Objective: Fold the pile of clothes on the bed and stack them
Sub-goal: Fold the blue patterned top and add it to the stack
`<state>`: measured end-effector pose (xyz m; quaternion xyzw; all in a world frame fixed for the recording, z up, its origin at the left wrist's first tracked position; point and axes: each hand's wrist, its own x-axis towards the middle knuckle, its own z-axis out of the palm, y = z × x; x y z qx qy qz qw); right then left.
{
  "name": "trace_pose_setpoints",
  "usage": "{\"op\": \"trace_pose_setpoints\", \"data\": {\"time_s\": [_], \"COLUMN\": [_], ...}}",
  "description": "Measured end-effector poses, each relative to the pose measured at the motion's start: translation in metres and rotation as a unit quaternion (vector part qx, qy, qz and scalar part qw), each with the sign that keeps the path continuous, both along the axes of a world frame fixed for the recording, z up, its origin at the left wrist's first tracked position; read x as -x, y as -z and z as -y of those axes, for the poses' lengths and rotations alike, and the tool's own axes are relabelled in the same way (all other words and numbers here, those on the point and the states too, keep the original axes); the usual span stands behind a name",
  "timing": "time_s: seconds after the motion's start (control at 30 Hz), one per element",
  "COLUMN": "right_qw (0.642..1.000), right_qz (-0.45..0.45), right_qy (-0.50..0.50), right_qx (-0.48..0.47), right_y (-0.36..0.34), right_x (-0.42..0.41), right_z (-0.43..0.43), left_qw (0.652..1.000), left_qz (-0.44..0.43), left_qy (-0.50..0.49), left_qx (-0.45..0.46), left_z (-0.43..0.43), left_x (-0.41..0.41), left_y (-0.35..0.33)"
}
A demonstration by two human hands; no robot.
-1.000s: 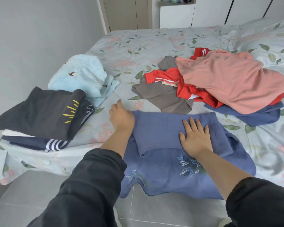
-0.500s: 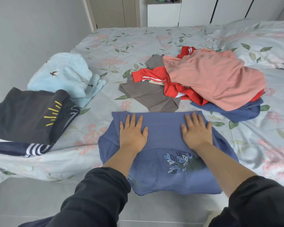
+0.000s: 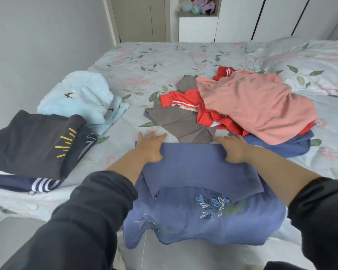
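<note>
Left: folded stack (image 3: 33, 145) on the bed (image 3: 164, 61). Centre: left hand (image 3: 149, 148) and right hand (image 3: 232, 150) have slid from the middle of the blue embroidered garment (image 3: 203, 191) to its far fold edge — fingers straight, nothing visibly pinched — so smoothing seems finished. Right: unfolded pile (image 3: 252, 106) waits. Fingertips blurred; lower layers hidden.

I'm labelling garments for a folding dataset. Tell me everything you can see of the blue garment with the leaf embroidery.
The blue garment looks like soft, matte cloth, slate blue, with white and blue leaf embroidery on its near part. It lies partly folded on the bed, a flap laid over the middle, its near edge hanging off the mattress. The left hand and right hand rest at its far edge, which meets a grey garment.
</note>
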<state>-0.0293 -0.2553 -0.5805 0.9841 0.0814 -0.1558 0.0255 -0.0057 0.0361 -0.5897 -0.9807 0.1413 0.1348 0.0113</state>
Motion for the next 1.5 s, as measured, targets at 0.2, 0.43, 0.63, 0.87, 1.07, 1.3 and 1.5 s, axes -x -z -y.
{"op": "trace_pose_setpoints", "data": {"time_s": [0.2, 0.43, 0.63, 0.87, 1.07, 1.3, 1.5], "right_qw": [0.992, 0.982, 0.966, 0.941, 0.951, 0.93, 0.89], "right_qz": [0.044, 0.18, 0.241, 0.316, 0.279, 0.358, 0.44], "right_qy": [0.004, 0.049, 0.076, 0.109, 0.115, 0.074, -0.023], "right_qx": [0.116, 0.037, 0.054, 0.047, 0.068, -0.046, -0.118], "right_y": [-0.029, -0.09, -0.142, -0.152, -0.128, -0.108, -0.076], "right_x": [-0.001, -0.008, -0.04, -0.075, -0.067, 0.008, 0.089], "right_z": [0.005, 0.014, 0.01, 0.005, 0.005, 0.018, 0.029], "left_qw": [0.997, 0.995, 0.978, 0.946, 0.954, 0.954, 0.902], "left_qz": [-0.046, 0.083, 0.19, 0.29, 0.259, 0.286, 0.371], "left_qy": [0.028, 0.044, 0.049, -0.014, -0.016, 0.037, 0.22], "left_qx": [-0.055, 0.031, -0.066, -0.147, -0.148, -0.085, 0.03], "left_z": [-0.013, -0.028, -0.029, -0.014, -0.009, -0.032, -0.052], "left_x": [-0.012, -0.021, -0.048, -0.082, -0.067, 0.0, 0.083], "left_y": [-0.033, -0.097, -0.147, -0.152, -0.122, -0.105, -0.09]}}
